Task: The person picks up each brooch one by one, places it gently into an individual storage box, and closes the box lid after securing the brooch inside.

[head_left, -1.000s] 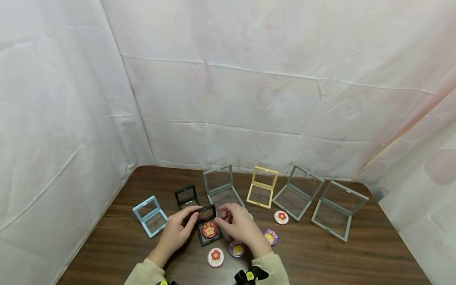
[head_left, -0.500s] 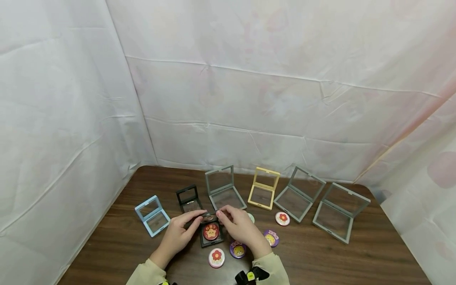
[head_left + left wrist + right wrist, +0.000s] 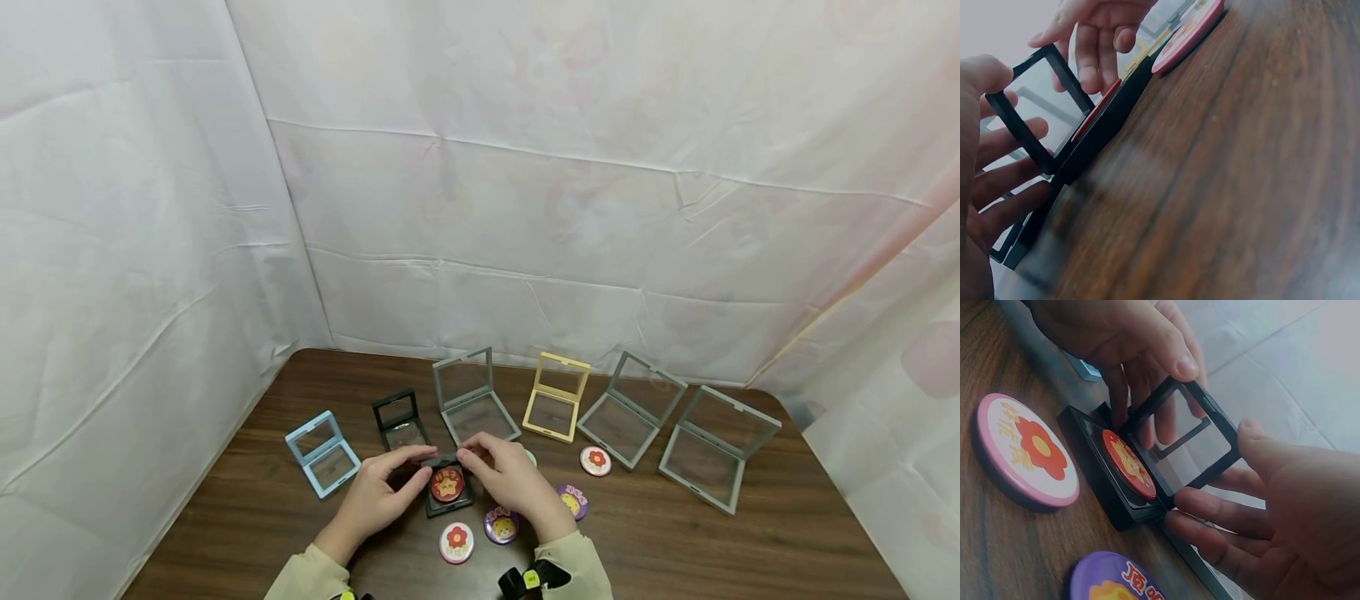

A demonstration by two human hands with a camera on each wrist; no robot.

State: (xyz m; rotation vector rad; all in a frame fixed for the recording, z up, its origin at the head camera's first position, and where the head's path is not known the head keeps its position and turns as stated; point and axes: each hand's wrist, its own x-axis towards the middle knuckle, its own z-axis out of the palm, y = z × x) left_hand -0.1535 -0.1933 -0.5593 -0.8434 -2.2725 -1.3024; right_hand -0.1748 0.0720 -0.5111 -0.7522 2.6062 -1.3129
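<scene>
A small black case (image 3: 450, 505) stands unfolded on the table with a red star badge (image 3: 447, 484) lying in its base. My left hand (image 3: 378, 496) and my right hand (image 3: 517, 479) hold its clear lid at opposite corners. In the left wrist view the left thumb presses a corner of the raised lid frame (image 3: 1021, 134), with fingers spread behind it. The right wrist view shows the right thumb on the other corner of the lid frame (image 3: 1213, 409), the fingers behind and beside the hinge; the red badge (image 3: 1129, 464) lies flat below.
Behind are another black case (image 3: 405, 435), several grey cases (image 3: 633, 408), and a yellow case (image 3: 553, 414). A blue case (image 3: 322, 454) is at left. Near the hands lie flower badges (image 3: 456, 542) (image 3: 596, 461), purple badges (image 3: 501, 526) (image 3: 573, 501), and a partly hidden green one.
The black case's lid has tilted from showing its clear window to looking nearly edge-on in the head view, both hands moving with it. The other cases and badges stay put.
</scene>
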